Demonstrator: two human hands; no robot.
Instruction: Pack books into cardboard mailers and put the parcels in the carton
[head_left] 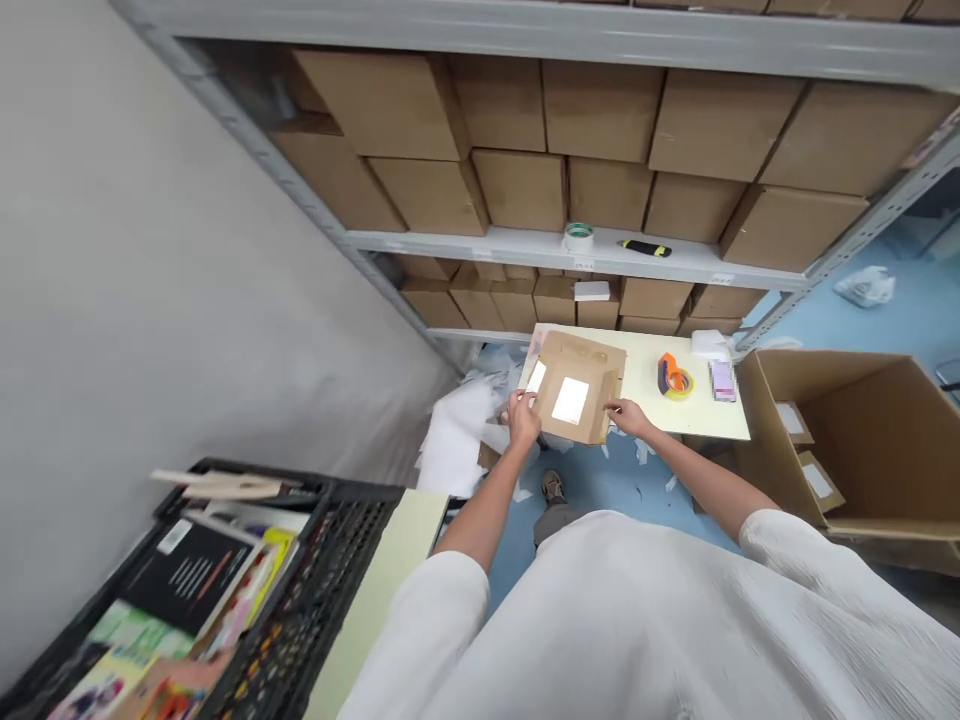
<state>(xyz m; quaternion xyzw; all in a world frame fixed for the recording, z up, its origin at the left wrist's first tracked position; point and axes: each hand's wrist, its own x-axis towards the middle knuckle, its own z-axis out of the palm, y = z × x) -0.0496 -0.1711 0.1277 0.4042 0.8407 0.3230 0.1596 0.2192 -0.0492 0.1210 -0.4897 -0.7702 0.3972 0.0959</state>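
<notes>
Labelled cardboard [574, 363] pinched at opposite edges, left hand [523, 418] and right hand [628, 415] closed on it, tabletop [705, 415] partly covered

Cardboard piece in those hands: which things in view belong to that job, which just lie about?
Likely in the job:
cardboard piece in left hand and right hand
pale table
tape dispenser, perhaps

Apparently just lying about:
cutter on shelf
white tape roll
books in crate

Someone's left hand [524, 420] and right hand [628, 416] are holding a cardboard piece [597, 385] by opposite sides at the worktop [709, 412], where an orange tape dispenser [667, 374] is sitting.
</notes>
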